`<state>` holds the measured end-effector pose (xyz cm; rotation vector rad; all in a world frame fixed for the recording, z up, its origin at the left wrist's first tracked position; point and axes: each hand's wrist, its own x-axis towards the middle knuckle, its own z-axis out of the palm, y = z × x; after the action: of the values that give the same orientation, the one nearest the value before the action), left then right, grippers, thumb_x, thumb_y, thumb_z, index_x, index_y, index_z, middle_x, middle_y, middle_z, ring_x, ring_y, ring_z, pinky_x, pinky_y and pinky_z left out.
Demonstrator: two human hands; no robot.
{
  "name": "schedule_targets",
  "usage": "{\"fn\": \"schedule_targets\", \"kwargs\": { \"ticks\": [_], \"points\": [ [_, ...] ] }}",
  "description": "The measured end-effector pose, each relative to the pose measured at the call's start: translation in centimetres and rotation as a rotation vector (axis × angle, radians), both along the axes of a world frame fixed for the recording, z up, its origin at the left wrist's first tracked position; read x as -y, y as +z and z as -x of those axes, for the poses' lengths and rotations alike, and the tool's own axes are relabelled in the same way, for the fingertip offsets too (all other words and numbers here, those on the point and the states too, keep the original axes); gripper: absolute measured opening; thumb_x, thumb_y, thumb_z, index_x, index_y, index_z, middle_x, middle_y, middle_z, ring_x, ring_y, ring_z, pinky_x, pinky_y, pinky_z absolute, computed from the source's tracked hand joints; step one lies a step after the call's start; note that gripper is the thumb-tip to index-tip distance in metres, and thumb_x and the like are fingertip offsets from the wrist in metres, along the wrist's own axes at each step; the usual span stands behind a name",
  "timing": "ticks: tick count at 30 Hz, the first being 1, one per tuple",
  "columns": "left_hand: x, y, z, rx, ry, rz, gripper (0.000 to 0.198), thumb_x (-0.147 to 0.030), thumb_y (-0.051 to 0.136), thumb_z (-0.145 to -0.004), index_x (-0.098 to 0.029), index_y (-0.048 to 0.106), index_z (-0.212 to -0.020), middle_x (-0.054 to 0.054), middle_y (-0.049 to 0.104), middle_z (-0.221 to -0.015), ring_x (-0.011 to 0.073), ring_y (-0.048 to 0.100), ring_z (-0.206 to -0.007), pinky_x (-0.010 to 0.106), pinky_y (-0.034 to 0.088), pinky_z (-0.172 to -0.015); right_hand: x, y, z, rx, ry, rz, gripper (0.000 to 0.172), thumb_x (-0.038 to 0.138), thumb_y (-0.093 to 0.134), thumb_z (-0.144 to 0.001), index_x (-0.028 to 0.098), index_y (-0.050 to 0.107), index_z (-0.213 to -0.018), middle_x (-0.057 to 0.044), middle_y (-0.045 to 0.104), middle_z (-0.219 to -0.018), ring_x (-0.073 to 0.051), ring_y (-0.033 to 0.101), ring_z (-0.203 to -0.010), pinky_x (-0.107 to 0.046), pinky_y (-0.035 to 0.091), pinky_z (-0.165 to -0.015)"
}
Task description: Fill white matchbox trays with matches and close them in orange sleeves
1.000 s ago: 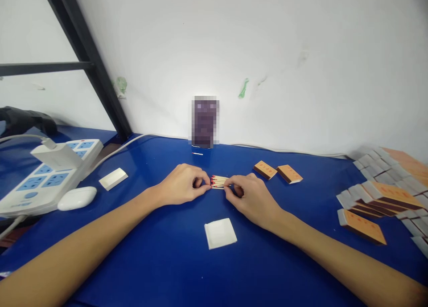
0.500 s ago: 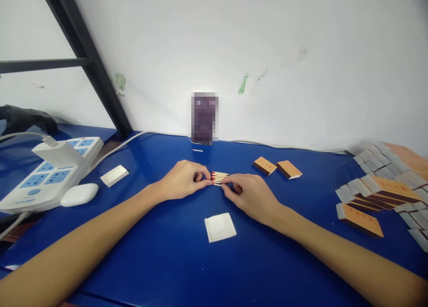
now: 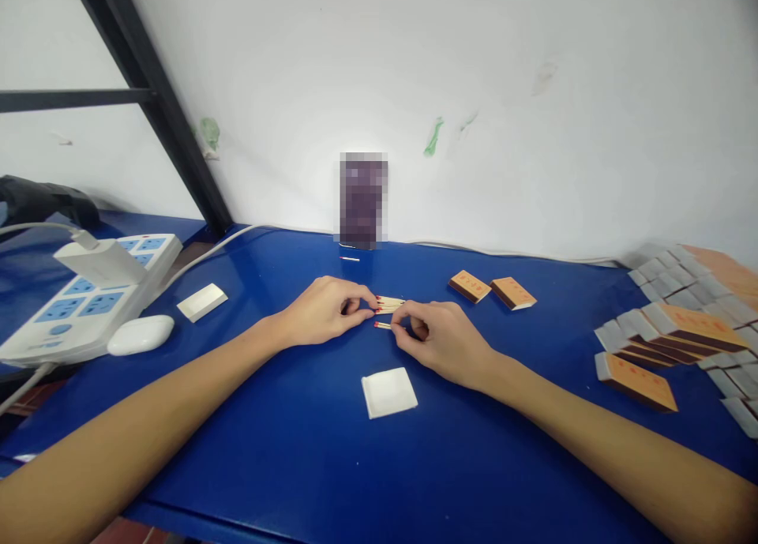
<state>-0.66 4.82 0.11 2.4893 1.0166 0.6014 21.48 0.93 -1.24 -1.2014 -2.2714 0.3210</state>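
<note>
Several red-tipped matches lie in a small bundle on the blue table, between my two hands. My left hand has thumb and forefinger closed at the red heads of the bundle. My right hand pinches the plain end of one or two matches, a little nearer to me than the bundle, red heads pointing left. Below the hands lies a white open tray. Another white tray rests to the left, and a single match lies behind the bundle.
Two orange matchboxes lie behind my right hand. Many stacked matchboxes fill the right side, with one box in front. On the left are a power strip and a white earphone case. A blurred dark object stands by the wall.
My right hand has drawn one or two matches slightly toward me, apart from the bundle. My left hand stays at the match heads. The whole view has shifted slightly.
</note>
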Motion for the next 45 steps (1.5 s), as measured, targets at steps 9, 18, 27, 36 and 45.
{"fn": "schedule_targets", "kwargs": {
  "ticks": [9, 18, 27, 36, 45],
  "points": [
    [0.06, 0.09, -0.01, -0.037, -0.060, -0.076, 0.018, -0.026, 0.057, -0.091, -0.023, 0.072, -0.100, -0.001, 0.070, -0.083, 0.0091, 0.054, -0.061, 0.023, 0.041, -0.065, -0.41, -0.14, -0.24, -0.056, -0.140, -0.007, 0.014, 0.026, 0.053, -0.086, 0.021, 0.064, -0.079, 0.006, 0.049, -0.050, -0.010, 0.044, -0.047, -0.025, 0.030, -0.050],
    [0.04, 0.11, 0.00, -0.052, -0.067, -0.069, 0.018, -0.026, 0.057, -0.092, -0.023, 0.072, -0.100, 0.000, 0.069, -0.085, 0.0095, 0.055, -0.063, 0.023, 0.042, -0.067, -0.35, -0.06, -0.12, -0.019, -0.121, 0.007, 0.015, 0.025, 0.053, -0.085, 0.020, 0.067, -0.080, 0.004, 0.053, -0.053, -0.011, 0.046, -0.048, -0.025, 0.030, -0.050],
    [-0.10, 0.04, -0.05, -0.050, -0.071, -0.040, 0.018, -0.026, 0.056, -0.092, -0.021, 0.073, -0.096, 0.000, 0.069, -0.083, 0.0095, 0.054, -0.062, 0.023, 0.040, -0.064, -0.15, 0.21, 0.03, -0.013, -0.110, 0.004, 0.015, 0.023, 0.053, -0.084, 0.020, 0.064, -0.074, 0.004, 0.052, -0.053, -0.010, 0.045, -0.048, -0.025, 0.029, -0.050],
    [-0.05, 0.23, 0.08, 0.005, -0.129, 0.054, 0.017, -0.025, 0.058, -0.090, -0.022, 0.073, -0.095, 0.000, 0.067, -0.080, 0.0081, 0.049, -0.059, 0.021, 0.037, -0.059, -0.31, -0.07, -0.18, -0.037, -0.145, 0.002, 0.015, 0.024, 0.053, -0.084, 0.021, 0.068, -0.085, 0.004, 0.056, -0.055, -0.011, 0.048, -0.049, -0.025, 0.032, -0.052],
    [-0.11, 0.03, -0.18, 0.044, -0.030, 0.014, 0.016, -0.024, 0.058, -0.089, -0.019, 0.072, -0.095, -0.004, 0.056, -0.061, 0.0074, 0.044, -0.053, 0.021, 0.035, -0.057, -0.44, -0.15, -0.18, -0.020, -0.139, 0.001, 0.018, 0.022, 0.053, -0.082, 0.020, 0.071, -0.084, 0.001, 0.060, -0.060, -0.012, 0.050, -0.053, -0.025, 0.033, -0.053]
  ]
}}
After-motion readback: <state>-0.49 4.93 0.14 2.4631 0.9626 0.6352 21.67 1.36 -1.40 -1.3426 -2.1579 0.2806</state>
